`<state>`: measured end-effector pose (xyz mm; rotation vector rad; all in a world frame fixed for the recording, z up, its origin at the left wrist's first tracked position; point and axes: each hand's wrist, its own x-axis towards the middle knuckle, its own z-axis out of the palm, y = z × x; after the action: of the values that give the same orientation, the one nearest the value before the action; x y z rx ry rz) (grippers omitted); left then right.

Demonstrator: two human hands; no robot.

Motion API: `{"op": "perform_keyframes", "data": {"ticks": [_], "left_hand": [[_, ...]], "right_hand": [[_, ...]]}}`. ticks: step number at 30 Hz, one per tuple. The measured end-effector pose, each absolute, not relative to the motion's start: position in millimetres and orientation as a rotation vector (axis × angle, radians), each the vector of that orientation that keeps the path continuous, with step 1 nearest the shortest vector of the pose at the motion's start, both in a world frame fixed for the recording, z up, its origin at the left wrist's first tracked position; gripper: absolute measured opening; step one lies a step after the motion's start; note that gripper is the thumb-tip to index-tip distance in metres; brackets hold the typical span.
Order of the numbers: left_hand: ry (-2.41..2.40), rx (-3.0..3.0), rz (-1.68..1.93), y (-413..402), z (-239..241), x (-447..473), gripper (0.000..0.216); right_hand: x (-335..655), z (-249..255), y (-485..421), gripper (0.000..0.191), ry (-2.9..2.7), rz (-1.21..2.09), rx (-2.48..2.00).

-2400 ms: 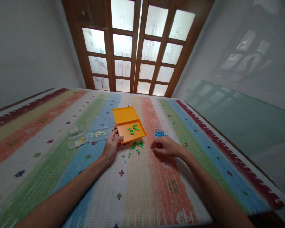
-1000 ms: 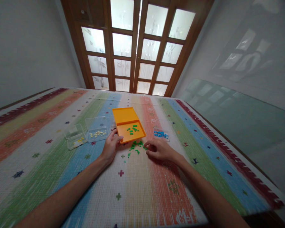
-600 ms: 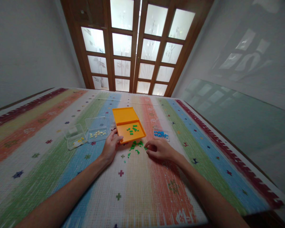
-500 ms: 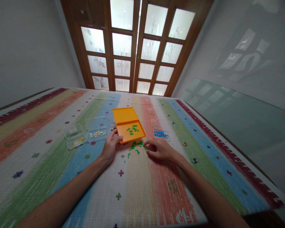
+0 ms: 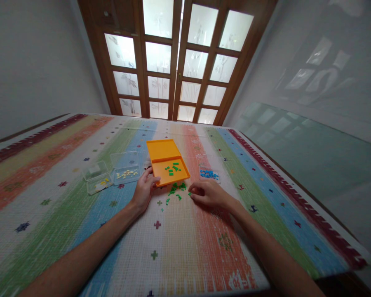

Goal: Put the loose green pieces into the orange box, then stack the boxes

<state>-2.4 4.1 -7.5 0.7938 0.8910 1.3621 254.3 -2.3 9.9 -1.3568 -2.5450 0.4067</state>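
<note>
Across the tabletop (image 5: 179, 251), dressed in a ribbed, woven-looking cloth (image 5: 136, 251) with coloured stripes and small printed crosses, stands one orange box (image 5: 161, 175), flat, rectangular and plastic-looking, its single smooth lid (image 5: 162, 149) hinged up along the far side. The person's left hand (image 5: 143, 190) grips this box by its near left corner, thumb over the rim; whether the base lies flat on the cloth cannot be told. About seven green pieces (image 5: 171, 173), mostly little oblong blocks, lie scattered inside it.

Just beyond the near rim, more bits form a loose green heap (image 5: 182, 186) on the cloth, too crowded to count, with one lone green bit (image 5: 162, 210) nearest the person. To the right of the heap, the right hand (image 5: 208, 193) has its thumb and fingertips pinched on one small green piece (image 5: 189, 193), its other fingers curled.

Three clear, glossy boxes stand around. Two are on the left, lids raised: the cream-piece box (image 5: 125, 181), strewn with many tiny cream bits, and the yellow-piece box (image 5: 92, 187), touching or nearly touching it, with a few yellow ones. The third, the blue-piece box (image 5: 219, 175), sits just beyond the right hand, densely filled.
</note>
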Motion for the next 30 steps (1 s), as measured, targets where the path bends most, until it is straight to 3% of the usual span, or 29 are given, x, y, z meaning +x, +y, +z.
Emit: {"op": "perform_keyframes", "data": {"ticks": [5,11,20,30], "left_hand": [[0.879,0.803,1.351,3.4,-7.3,-2.7,0.057],[0.888,0.82,1.364,4.2,-8.2,-2.6,0.054],[0.912,0.827,1.336,4.7,-9.5,-2.6,0.056],[0.858,0.834,1.282,1.5,-3.2,0.7,0.058]], "right_hand": [[251.6,10.5,-3.3,0.015,-2.602,0.471,-1.344],[241.7,16.5,-11.9,0.011,-2.711,0.295,-1.484],[240.1,48.3,-0.9,0.007,-2.546,0.471,-1.215],[218.0,59.1,35.3,0.009,-2.59,0.299,-1.32]]}}
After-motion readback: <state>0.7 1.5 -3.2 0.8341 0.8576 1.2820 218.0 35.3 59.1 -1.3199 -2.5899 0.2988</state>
